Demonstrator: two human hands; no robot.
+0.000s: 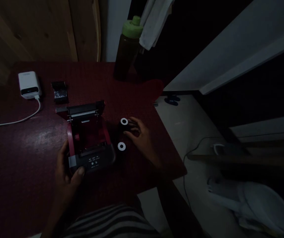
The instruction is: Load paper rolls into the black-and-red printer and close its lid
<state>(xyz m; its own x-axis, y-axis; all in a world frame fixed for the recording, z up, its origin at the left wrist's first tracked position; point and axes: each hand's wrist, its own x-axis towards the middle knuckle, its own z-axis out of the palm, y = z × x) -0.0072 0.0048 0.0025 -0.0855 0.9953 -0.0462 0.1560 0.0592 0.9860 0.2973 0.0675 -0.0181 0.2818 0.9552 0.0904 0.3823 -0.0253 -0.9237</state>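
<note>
On the tabletop (33, 145), the left hand (66, 175) grips the open printer (89, 160), thumb over its front. The right hand (142, 135) curls beside the far roll (124, 125); whether it pinches, I cannot tell. A careless push could topple this roll against the near roll (121, 142).

The printer (90, 154) is coloured red and black, the rolls (121, 121) are topped white, the worktop (33, 165) is tinted dark red, the clothing (114, 216) striped dark and pale.
</note>
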